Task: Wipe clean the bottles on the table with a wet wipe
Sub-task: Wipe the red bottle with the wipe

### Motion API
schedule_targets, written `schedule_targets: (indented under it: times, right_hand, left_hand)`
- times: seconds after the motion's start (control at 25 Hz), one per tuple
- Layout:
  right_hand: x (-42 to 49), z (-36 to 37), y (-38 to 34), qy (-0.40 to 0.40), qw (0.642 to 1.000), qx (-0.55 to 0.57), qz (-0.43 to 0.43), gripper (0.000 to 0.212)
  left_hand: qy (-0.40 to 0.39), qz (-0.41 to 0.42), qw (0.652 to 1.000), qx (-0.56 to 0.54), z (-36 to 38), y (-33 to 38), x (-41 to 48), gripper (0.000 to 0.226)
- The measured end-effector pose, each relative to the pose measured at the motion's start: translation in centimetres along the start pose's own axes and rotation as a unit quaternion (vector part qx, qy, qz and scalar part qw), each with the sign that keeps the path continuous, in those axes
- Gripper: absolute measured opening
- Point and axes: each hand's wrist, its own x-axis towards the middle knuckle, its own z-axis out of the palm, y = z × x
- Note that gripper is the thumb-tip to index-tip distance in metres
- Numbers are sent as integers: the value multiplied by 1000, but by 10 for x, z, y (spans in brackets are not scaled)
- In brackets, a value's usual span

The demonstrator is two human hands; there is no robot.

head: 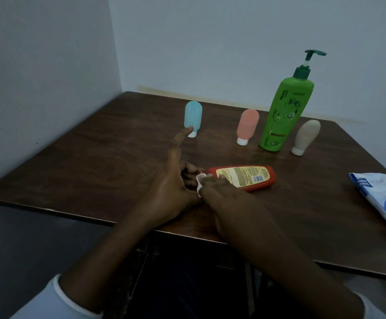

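Dark wood desk (95, 169) set in a room corner, and we look down on it from the near edge.

Green pump bottle (284, 111), the tallest item, stands upright at the back right. Blue-and-white wipes pack (380, 199) lies flat at the right edge, partly out of view.

Red bottle (251, 178) lies on its side near the middle front, its yellow label facing up and its cap end toward our left.

Left hand (173, 185) is at that cap end with its lower fingers curled round it and the forefinger stretched out straight. Right hand (222, 194) lies over the bottle's left part, its fingers bent and pinching the wipe against it.

Three small squeeze bottles stand on their white caps along the back. The blue bottle (193, 118) is at left, the pink bottle (247, 126) just left of the pump bottle, and the beige bottle (306, 137) just right of it.

Wet wipe (199, 183) shows only as a small white wad between the two hands.
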Motion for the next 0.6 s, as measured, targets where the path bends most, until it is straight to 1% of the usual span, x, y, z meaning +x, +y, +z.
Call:
schedule_targets:
  times: [0.04,0.08,0.12,0.2,0.36,0.48,0.56,0.6]
  right_hand:
    - [4,1,0,-9,1000,22,14,58]
    - [11,3,-1,0,999,43,27,57]
    - [19,3,-3,-6,997,64,44,58]
    - [35,-3,-1,-17,994,67,84,59]
    - [40,-23,41,-36,988,21,146,35]
    - [32,-39,83,-35,974,-38,220,13]
    - [30,-42,96,-38,965,-51,256,5]
    - [32,-43,91,-41,964,-51,256,6]
  left_hand:
    - [-5,6,1000,5,0,0,-1,136]
    - [-9,9,1000,11,0,1,-1,136]
    - [-12,10,1000,21,-1,1,-3,136]
    - [-15,5,1000,25,-1,4,-5,138]
    - [-11,-11,999,35,-1,1,-4,141]
    - [-15,-5,998,54,-1,0,-2,139]
    - [-11,1,998,60,0,0,-1,139]
    - [-10,2,998,61,0,1,-1,139]
